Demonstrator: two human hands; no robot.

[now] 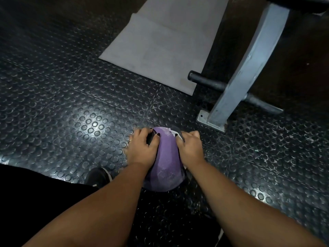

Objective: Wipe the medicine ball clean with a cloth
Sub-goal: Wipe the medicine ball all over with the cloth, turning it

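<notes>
I see a black rubber floor (71, 86) with raised round studs, faintly glossy. The purple ball (167, 157) looks matt and grainy, the grey mat (160, 41) smooth and dull, the post (249, 68) painted metal, the cloth (175, 133) soft fabric.

No readable text or labels anywhere

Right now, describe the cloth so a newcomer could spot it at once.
Start at the grey steel post bolted to the studded floor; near its base sits the purple medicine ball. The cloth is bunched in the right hand at the ball's upper right side: pale grey-white, against purple ball and black floor.
</notes>
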